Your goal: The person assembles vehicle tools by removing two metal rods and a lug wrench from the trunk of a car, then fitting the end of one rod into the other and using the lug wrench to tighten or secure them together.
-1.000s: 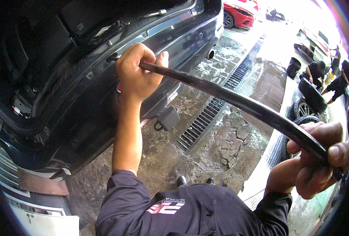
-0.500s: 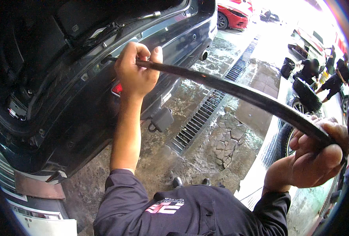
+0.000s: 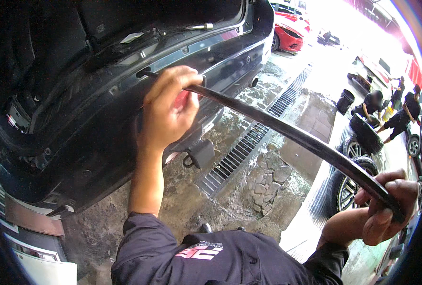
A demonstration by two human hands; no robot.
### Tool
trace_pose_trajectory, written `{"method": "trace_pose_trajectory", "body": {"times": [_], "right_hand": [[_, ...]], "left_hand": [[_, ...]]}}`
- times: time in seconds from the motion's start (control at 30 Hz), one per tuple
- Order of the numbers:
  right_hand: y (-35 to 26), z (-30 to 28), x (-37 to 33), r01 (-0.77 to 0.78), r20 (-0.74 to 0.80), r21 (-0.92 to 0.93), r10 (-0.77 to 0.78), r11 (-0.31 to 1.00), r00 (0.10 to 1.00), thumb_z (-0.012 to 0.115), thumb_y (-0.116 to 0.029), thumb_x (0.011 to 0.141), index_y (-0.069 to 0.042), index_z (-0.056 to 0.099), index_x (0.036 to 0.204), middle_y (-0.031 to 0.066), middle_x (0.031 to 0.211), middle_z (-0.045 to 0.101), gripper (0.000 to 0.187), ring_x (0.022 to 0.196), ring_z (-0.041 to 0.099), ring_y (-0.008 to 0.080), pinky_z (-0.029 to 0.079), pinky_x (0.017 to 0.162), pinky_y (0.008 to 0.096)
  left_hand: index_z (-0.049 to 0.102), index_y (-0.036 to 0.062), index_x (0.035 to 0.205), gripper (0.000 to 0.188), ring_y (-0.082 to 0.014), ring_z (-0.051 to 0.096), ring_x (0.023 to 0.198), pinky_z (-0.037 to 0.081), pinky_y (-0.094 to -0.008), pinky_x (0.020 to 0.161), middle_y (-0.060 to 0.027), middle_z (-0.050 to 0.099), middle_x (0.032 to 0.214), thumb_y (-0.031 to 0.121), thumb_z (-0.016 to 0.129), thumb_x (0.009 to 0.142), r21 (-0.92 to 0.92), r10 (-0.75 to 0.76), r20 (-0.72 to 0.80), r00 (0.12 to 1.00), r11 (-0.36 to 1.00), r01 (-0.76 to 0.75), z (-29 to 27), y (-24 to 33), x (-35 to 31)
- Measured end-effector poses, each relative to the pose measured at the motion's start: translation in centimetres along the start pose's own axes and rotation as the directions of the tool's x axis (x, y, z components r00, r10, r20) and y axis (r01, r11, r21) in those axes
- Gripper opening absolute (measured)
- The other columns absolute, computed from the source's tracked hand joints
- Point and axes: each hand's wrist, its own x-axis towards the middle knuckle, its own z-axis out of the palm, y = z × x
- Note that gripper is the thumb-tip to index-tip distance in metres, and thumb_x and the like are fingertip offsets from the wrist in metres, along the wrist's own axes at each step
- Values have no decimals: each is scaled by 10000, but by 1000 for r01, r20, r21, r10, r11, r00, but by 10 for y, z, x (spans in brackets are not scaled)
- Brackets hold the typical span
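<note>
A long black bar (image 3: pixel 277 126) runs slantwise across the view, looking thinner toward its far left end. My left hand (image 3: pixel 169 107) is closed round it near that thin end, in front of the rear bumper of a dark car (image 3: pixel 92 137). Past my fingers, a short dark tip shows against the lip of the car's open trunk; whether it touches cannot be told. My right hand (image 3: pixel 387 209) grips the thick near end, at the right.
A floor drain grate (image 3: pixel 242 149) crosses the wet, cracked concrete. Wheels with tyres (image 3: pixel 351 190) lie and stand at the right, near a black bucket (image 3: pixel 345 100) and several people at work. A red car (image 3: pixel 289 33) stands at the back. White panels (image 3: pixel 47 270) lie lower left.
The bar's near end and my right hand have dropped lower. My left hand has shifted slightly down and right, its fingers turned further over the bar. The whole view has shifted a little.
</note>
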Motion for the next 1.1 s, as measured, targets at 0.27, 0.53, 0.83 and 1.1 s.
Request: {"method": "trace_pose_trajectory", "body": {"times": [0.27,0.53,0.83,1.1], "right_hand": [[-2,-1,-7,-136,-170,-247,95,959,981,618,-293,935,49,491,1129,139,691,586,413,607,549,173,458,558,260],[6,3,-2,-548,-433,-459,363,699,825,641,-523,884,-24,579,820,-24,636,426,507,576,395,77,286,568,214],[53,-53,22,-293,-220,-610,197,736,955,643,-184,949,-10,641,1039,-31,598,464,196,481,385,22,263,470,184],[22,-27,50,-467,-148,-511,462,721,875,528,-678,906,-32,639,684,14,531,493,692,482,477,112,367,459,279]], "left_hand": [[696,35,970,346,-261,647,895,532,-349,772,-108,659,963,-70,788,654,57,28,-141,990,998,-20,4,-9,-9],[628,51,860,290,-248,613,778,500,-337,666,-92,616,868,-20,840,676,141,108,-266,958,987,-72,27,-23,-8],[542,86,1170,514,-303,517,1068,373,-438,927,-114,561,1091,206,784,733,97,47,-173,984,995,-31,66,-28,-4],[498,118,709,325,-210,568,461,446,-320,450,-28,534,554,216,806,745,81,-46,-352,935,994,79,67,-50,17]]}}
